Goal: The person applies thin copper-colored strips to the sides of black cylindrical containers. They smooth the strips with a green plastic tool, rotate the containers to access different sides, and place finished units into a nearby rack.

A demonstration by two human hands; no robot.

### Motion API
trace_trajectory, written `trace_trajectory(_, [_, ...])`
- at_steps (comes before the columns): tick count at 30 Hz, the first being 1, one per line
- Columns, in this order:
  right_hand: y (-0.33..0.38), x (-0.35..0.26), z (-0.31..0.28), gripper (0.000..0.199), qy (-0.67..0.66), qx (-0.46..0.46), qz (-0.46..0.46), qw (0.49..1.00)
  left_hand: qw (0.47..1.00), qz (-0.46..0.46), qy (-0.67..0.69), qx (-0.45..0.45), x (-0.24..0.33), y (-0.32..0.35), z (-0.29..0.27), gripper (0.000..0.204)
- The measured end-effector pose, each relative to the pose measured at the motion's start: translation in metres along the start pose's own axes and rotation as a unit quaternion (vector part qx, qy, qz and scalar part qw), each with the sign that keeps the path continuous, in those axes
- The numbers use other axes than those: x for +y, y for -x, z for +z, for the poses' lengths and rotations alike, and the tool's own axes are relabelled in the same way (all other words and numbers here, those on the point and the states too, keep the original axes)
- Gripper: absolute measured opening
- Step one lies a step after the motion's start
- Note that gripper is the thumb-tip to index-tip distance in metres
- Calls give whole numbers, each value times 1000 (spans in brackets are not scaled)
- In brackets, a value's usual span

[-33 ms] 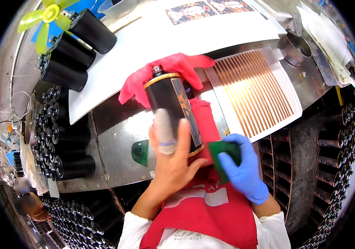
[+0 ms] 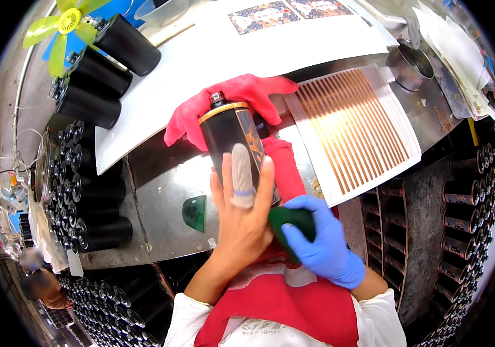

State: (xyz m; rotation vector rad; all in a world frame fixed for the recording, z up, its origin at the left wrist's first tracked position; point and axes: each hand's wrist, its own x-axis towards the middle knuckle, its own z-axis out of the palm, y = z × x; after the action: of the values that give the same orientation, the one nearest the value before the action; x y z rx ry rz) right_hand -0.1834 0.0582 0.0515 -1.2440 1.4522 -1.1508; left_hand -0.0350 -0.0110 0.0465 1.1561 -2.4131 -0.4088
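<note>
**Black can held and wiped at the steel bench**

Red apron cloth (image 2: 294,306) fills the nearest part of the view, with white sleeves on either side. Just above it, the left hand (image 2: 242,217) is bare, its fingers spread flat along the side of a black cylindrical can (image 2: 233,147); the middle finger wears a pale cloth finger cot (image 2: 240,176). The right hand (image 2: 322,243), in a blue glove, is curled around a dark green pad (image 2: 291,222), which it presses against the lower end of the can. The can lies tilted, its gold-rimmed valve end pointing away from the person, resting on a red cloth (image 2: 242,95) spread over the steel bench (image 2: 155,196). A small green wedge-shaped piece (image 2: 194,212) sits on the bench left of the left hand. To the right lies a white sheet with copper-coloured stripes (image 2: 354,130). Farther left, more black cans (image 2: 94,87) lie in rows, with a yellow-green fan (image 2: 65,23) beyond them.
</note>
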Motion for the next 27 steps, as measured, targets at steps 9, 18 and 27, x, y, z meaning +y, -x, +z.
trace_trajectory(9, [-8,39,-3,32,-78,-17,37,996,951,-39,302,58,-43,37,28,85])
trace_trajectory(18, [-5,26,-10,33,-69,28,58,996,988,-111,104,3,-27,36,12,94])
trace_trajectory(27, [-10,57,-4,32,-64,26,53,996,925,-144,350,0,-49,49,37,110])
